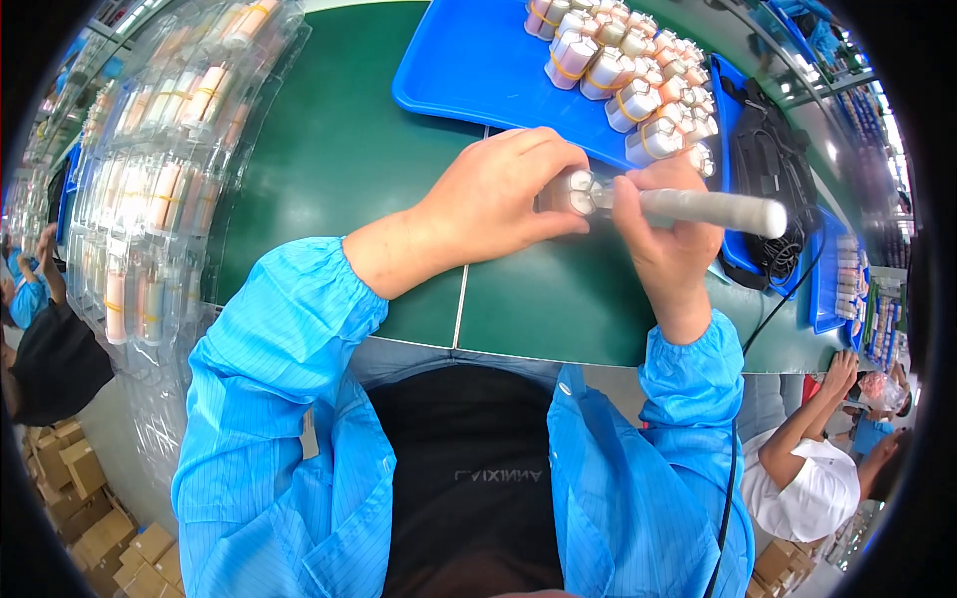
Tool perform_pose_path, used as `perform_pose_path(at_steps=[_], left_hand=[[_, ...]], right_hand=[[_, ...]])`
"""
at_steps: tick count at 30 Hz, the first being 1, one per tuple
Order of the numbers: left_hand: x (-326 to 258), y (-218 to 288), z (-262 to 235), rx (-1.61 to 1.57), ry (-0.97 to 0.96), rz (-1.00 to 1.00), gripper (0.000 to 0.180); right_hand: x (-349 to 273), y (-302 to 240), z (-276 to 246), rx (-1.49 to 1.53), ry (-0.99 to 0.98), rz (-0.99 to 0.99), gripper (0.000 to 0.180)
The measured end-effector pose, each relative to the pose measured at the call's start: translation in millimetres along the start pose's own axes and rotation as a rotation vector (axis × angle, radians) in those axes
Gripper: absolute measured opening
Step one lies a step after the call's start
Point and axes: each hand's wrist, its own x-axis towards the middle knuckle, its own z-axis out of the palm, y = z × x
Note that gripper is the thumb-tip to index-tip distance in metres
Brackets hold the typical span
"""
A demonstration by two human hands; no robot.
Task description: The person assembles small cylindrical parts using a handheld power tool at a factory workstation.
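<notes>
My left hand [488,189] is closed around a small bundle of pale tubes [580,192], its whitish round ends facing up. In my right hand [676,239] is a white wand-like tool [723,211], thick and round-ended, pointing off to the right. Its thin, blurred front end reaches to the bundle's top; I cannot tell whether the two touch. Both hands are above the green table [339,120], close to the near edge of a blue tray [449,75]. Banded bundles of pale tubes [633,75] stand grouped in the tray's right part.
Clear plastic trays [164,204] of tube bundles are stacked at the left. A black bag with cables [770,164] lies in another blue tray at the right. A black cord [733,468] runs beside my right sleeve. People sit on both sides; cardboard boxes [90,478] lie lower left.
</notes>
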Motion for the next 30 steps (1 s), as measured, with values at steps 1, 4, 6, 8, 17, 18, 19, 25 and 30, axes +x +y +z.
perform_pose_path(at_steps=[1,4,6,8,17,18,19,25,30], left_hand=[[0.3,-0.1,0.0,-0.007,0.0,-0.006,0.046],[-1.9,0.1,-0.3,0.01,-0.009,-0.017,0.045],[-1.0,-1.0,-0.8,0.005,-0.015,-0.018,0.044],[-0.2,-0.3,-1.3,0.003,-0.024,-0.02,0.044],[3.2,-1.0,0.8,-0.034,-0.093,-0.069,0.043],[2.8,-0.8,0.9,-0.024,-0.073,-0.039,0.042],[2.5,-0.8,0.8,-0.014,-0.052,-0.01,0.041],[1.8,0.7,0.8,-0.002,-0.071,-0.043,0.043],[3.0,0.6,1.7,-0.004,-0.086,-0.038,0.043]], right_hand=[[-0.6,-0.5,2.8,-0.004,0.009,-0.008,0.021],[-1.5,-3.8,4.4,0.026,0.007,0.068,0.02],[-1.8,-5.2,4.9,0.062,-0.002,0.153,0.019],[-2.0,-5.8,6.0,0.104,0.026,0.199,0.018],[0.4,4.6,-3.4,-0.009,0.006,0.066,0.018],[0.7,2.8,-2.3,-0.006,0.006,0.066,0.018],[1.2,-0.5,-1.5,0.03,0.005,0.144,0.018],[2.3,-4.8,1.9,0.112,-0.018,0.23,0.018],[-1.9,-1.4,1.6,0.107,0.025,0.191,0.016]])
